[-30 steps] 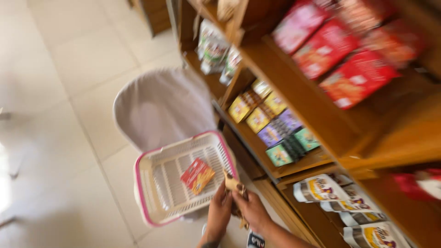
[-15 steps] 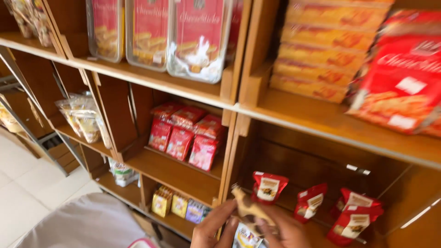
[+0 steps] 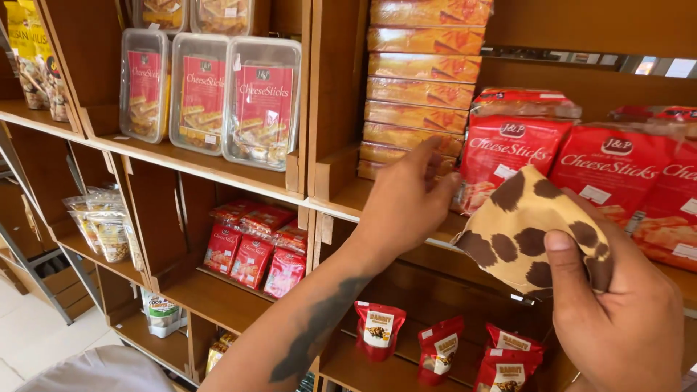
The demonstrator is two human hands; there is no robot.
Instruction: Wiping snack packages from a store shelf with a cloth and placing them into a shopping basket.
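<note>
R hand pinches a folded tan cloth w/ dark brown spots: thumb pressed on the near face, fingers hidden behind it. Cloth sits mid-right of view, held up in front of the upper right shelf, overlapping the red bags standing there. Its long axis runs roughly diagonal, from lower left up to a peak near centre, then down right into the grip.

L hand is just left of the cloth, reaching far toward the shelf edge, fingers loosely spread, holding nothing. Fingertips lie close to the leftmost red bag and the stack of orange packs; can't tell if they touch. L hand is the nearer one to the shelf goods; the cloth's free left corner lies just beside its knuckles, apart by a small gap.

Elsewhere: clear tubs w/ red labels on the upper left shelf, small red packets one level down, small red pouches near bottom centre.

Vs 0.5 s ago: both hands were low at the bottom edge, bunched together around the cloth. Now they're raised to the upper shelf level & split apart, R alone keeping the cloth, L freed. View has also closed in on the right bay.
</note>
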